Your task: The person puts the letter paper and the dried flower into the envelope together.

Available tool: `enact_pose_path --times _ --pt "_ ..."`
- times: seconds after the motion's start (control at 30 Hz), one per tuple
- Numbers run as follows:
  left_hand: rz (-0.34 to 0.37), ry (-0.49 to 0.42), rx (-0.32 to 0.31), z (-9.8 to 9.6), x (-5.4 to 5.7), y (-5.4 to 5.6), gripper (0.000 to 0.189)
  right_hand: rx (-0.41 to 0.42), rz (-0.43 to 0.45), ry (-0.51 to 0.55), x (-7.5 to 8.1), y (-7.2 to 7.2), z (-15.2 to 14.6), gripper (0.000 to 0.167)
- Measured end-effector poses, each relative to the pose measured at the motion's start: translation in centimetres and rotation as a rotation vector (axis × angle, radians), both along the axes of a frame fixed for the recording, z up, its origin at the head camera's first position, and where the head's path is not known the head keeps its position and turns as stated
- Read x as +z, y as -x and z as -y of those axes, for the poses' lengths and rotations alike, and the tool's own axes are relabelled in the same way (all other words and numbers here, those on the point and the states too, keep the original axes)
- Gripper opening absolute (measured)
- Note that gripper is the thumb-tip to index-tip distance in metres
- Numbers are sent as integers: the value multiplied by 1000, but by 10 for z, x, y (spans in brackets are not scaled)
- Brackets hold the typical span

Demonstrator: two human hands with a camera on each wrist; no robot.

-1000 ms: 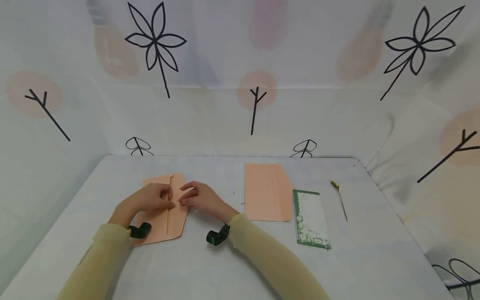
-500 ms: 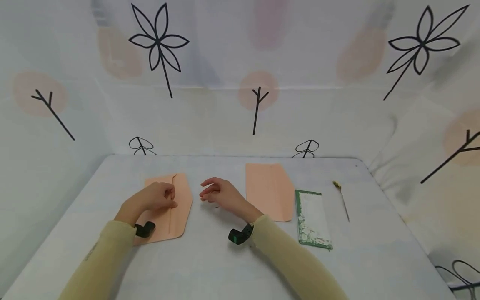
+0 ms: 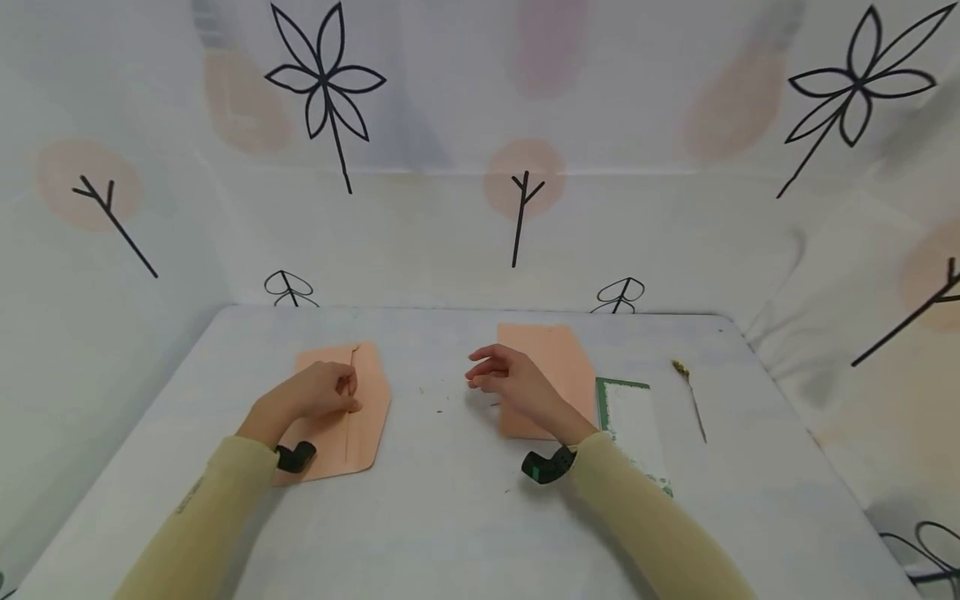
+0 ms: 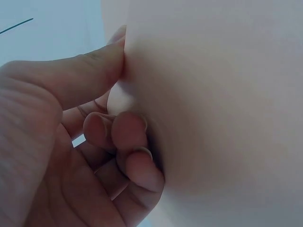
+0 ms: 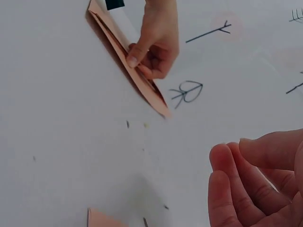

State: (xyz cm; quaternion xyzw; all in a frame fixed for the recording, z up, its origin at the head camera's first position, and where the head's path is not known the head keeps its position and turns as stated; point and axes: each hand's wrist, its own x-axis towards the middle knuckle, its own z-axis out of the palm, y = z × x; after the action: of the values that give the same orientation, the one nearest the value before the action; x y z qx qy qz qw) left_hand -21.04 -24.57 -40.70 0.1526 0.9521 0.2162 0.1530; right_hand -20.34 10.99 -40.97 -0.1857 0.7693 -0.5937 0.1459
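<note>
On the left of the table, my left hand (image 3: 315, 393) pinches the opening edge of a peach envelope (image 3: 371, 417), whose pointed flap faces right. In the left wrist view the thumb and forefinger grip the paper (image 4: 227, 104), while the other fingers curl behind. The envelope gapes slightly in the right wrist view. My right hand (image 3: 521, 387) hovers by the left side of a second peach envelope (image 3: 555, 350), covering part of it. Its fingers (image 5: 222, 161) are loosely bent and hold nothing.
A white card (image 3: 630, 408) with a green floral border lies right of the second envelope, partly behind the right sleeve. Further right is a thin dried flower (image 3: 691, 398) with a yellowish head. Small dark scraps dot the table (image 3: 420, 517) between the hands.
My right hand has moved away from the left envelope, rightward across the table to the second envelope. The left hand keeps its grip on the envelope edge. The head view has shifted slightly.
</note>
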Motion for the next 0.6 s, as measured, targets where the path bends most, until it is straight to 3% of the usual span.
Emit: enact_pose_path --times 0.33,0.6 --pt "8 11 13 0 2 3 25 -118 -87 -44 10 5 -46 36" --pt "10 13 14 -1 1 -1 27 -193 -148 -107 13 8 -87 33"
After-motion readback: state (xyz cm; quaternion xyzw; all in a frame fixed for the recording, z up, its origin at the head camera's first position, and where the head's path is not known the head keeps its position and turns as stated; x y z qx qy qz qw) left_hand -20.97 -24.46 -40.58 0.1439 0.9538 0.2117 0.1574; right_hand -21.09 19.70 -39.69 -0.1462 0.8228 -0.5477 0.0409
